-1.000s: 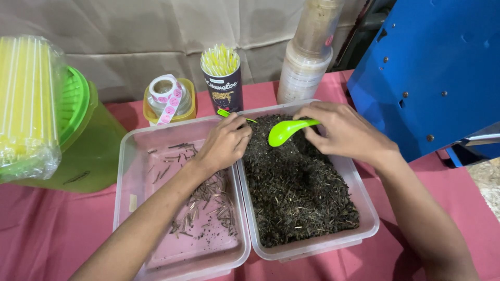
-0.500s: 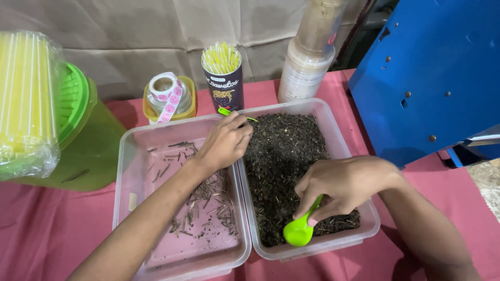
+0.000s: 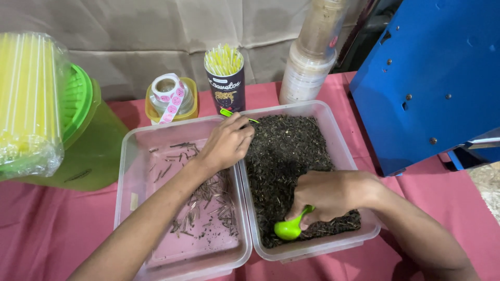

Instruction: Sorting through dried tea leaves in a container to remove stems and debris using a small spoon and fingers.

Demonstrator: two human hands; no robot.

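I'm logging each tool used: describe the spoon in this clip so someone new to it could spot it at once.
Start at the big blue machine on the right, then go to the clear tub of dark dried leaves beside it. At the tub's near edge the right hand holds the spoon: small, bright lime-green plastic, the only such thing in the dark leaves.

The left hand (image 3: 226,143) is being held palm-down with fingers curled loosely, its forearm being stretched diagonally forward. The right hand (image 3: 328,195) is being clenched, knuckles up, with its wrist bent inward.
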